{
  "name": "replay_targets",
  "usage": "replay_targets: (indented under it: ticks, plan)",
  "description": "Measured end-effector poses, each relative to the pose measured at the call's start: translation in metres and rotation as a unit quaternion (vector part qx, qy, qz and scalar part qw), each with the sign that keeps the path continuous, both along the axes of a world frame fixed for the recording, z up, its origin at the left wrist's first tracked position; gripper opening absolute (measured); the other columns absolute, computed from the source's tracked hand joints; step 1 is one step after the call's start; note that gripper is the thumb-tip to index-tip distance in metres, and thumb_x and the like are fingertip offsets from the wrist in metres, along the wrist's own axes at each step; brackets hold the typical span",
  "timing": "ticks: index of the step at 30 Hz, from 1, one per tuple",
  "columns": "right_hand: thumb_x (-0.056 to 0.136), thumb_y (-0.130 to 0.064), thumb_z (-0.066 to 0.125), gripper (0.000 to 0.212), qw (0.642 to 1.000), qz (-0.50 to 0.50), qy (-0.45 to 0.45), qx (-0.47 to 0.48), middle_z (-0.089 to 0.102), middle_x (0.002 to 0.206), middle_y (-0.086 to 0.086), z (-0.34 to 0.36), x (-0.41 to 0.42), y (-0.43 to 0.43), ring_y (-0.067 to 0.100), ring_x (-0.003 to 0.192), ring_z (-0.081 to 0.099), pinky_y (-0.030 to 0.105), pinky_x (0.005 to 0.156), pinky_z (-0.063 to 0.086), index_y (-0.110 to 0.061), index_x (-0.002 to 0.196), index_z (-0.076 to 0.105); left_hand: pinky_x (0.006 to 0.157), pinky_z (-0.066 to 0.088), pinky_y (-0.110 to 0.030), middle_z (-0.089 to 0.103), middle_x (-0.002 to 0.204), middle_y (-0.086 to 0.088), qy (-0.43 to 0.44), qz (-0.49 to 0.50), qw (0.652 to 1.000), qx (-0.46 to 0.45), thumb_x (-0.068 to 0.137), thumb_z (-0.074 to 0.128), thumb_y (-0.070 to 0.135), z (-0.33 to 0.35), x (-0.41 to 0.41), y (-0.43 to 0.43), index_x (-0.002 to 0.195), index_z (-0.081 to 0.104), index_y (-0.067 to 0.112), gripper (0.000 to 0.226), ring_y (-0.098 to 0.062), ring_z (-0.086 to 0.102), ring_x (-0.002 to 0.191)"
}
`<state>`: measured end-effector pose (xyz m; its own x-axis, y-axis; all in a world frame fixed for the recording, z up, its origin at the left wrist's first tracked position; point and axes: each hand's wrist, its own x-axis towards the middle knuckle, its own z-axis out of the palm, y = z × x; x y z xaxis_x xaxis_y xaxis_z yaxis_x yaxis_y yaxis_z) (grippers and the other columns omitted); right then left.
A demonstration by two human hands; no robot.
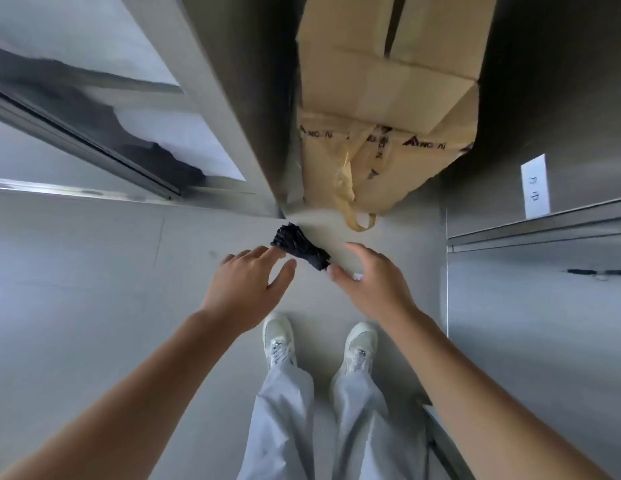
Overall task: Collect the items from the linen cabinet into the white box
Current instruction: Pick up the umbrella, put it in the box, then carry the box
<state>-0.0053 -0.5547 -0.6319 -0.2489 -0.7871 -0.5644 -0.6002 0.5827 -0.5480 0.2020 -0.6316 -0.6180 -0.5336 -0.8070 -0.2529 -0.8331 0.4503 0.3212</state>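
A small dark navy bundle [300, 249], like rolled or folded cloth, sits between my two hands, above the grey floor [94, 289]. My left hand [252, 282] reaches forward with straight fingers, and its fingertips touch the bundle's left end. My right hand [369, 277] is spread with loosely curved fingers just right of the bundle, its thumb tip close to the bundle's near end. A small white patch shows under that thumb; what it is cannot be told. No white box is in view.
A brown cardboard box [399, 81] with printed tape and a loose yellow strip [357, 216] stands just beyond the bundle. A grey cabinet [562, 98] with a paper label [534, 185] is on the right. My white shoes [278, 337] stand below.
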Motion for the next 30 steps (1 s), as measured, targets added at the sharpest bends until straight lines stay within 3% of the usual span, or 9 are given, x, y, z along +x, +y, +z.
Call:
replay_targets:
  ticks: [4,11,22,26,30]
  plan:
    - [0.093,-0.052,0.063,0.059,0.999,-0.028,-0.012,0.024,0.065,0.137,-0.002,-0.119,0.004,0.02,0.019,0.128,0.058,0.034,0.097,0.047,-0.027,0.145,0.051,0.08,0.042,-0.034,0.071,0.109,0.002,-0.005,0.009,0.999,0.04,0.095,0.03,0.055,-0.127,-0.002,0.0,0.114,0.065,0.021,0.053,-0.026,0.066,0.094]
    - [0.092,-0.05,0.066,0.063,0.997,-0.049,-0.039,0.035,0.057,0.149,-0.01,-0.277,0.013,0.04,0.013,0.139,0.051,0.038,0.112,0.043,-0.028,0.149,0.05,0.082,0.045,-0.036,0.07,0.111,0.0,-0.018,0.064,0.995,0.079,0.095,0.029,0.053,-0.303,0.018,0.018,0.116,0.064,0.018,0.054,-0.028,0.065,0.095]
    - [0.081,-0.05,0.077,0.073,0.999,0.029,0.032,-0.012,0.062,0.142,-0.001,-0.425,0.049,-0.075,0.024,0.131,0.056,0.039,0.102,0.047,-0.022,0.144,0.053,0.086,0.043,-0.034,0.068,0.117,0.003,-0.008,0.118,0.99,0.078,0.096,0.028,0.055,-0.422,0.054,-0.007,0.119,0.062,0.021,0.054,-0.023,0.064,0.1]
    - [0.066,-0.062,0.074,0.068,0.998,0.025,0.064,-0.002,0.071,0.114,0.001,-0.488,0.065,-0.084,0.031,0.108,0.064,0.042,0.088,0.054,-0.022,0.12,0.06,0.086,0.044,-0.035,0.067,0.116,0.003,0.001,0.137,0.986,0.094,0.095,0.027,0.054,-0.456,0.058,0.0,0.121,0.061,0.021,0.054,-0.023,0.063,0.101]
    - [0.066,-0.051,0.081,0.067,0.996,0.017,0.091,-0.016,0.068,0.113,0.004,-0.517,0.066,-0.069,0.032,0.108,0.06,0.043,0.085,0.052,-0.018,0.12,0.061,0.087,0.044,-0.034,0.067,0.118,0.005,0.008,0.163,0.98,0.111,0.095,0.027,0.054,-0.469,0.06,0.014,0.121,0.061,0.021,0.055,-0.022,0.063,0.102]
